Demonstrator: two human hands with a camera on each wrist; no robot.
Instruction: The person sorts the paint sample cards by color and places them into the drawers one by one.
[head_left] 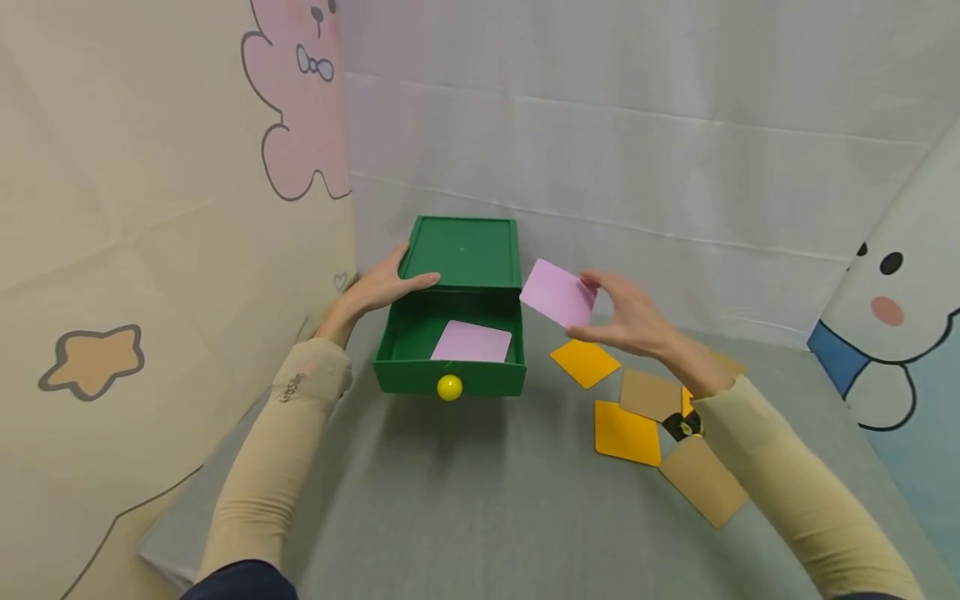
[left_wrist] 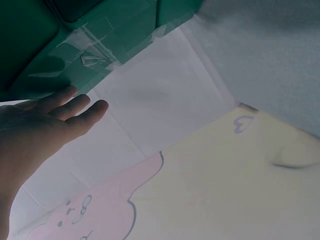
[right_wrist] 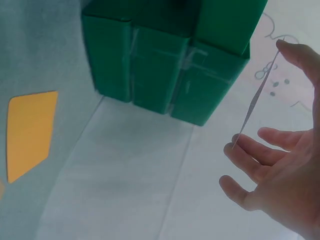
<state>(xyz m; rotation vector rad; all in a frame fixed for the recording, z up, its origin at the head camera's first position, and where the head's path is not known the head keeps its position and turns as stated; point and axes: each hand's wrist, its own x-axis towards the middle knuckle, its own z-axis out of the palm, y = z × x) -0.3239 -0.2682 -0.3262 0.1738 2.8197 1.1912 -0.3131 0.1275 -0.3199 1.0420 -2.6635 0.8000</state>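
A green drawer cabinet [head_left: 465, 250] stands at the back of the table, its top drawer [head_left: 405, 379] pulled out by a round yellow knob's [head_left: 450, 387] side. Inside that drawer lies a pink card [head_left: 472, 342]. My left hand [head_left: 378, 287] rests at the cabinet's upper left edge, thumb over the top; the left wrist view shows its fingers [left_wrist: 82, 117] extended along the cabinet's side. Right of the cabinet, my right hand [head_left: 630, 312] pinches another pink card [head_left: 555, 292] by its edges, raised above the table. The right wrist view catches this card [right_wrist: 257, 97] nearly edge-on.
On the grey table at right lie several cards: orange ones [head_left: 628, 433], brown ones [head_left: 705, 482] and a dark picture card [head_left: 681, 427] partly under my right sleeve. Clear tape [left_wrist: 95, 55] runs along the cabinet's side. A white curtain [head_left: 637, 150] hangs behind.
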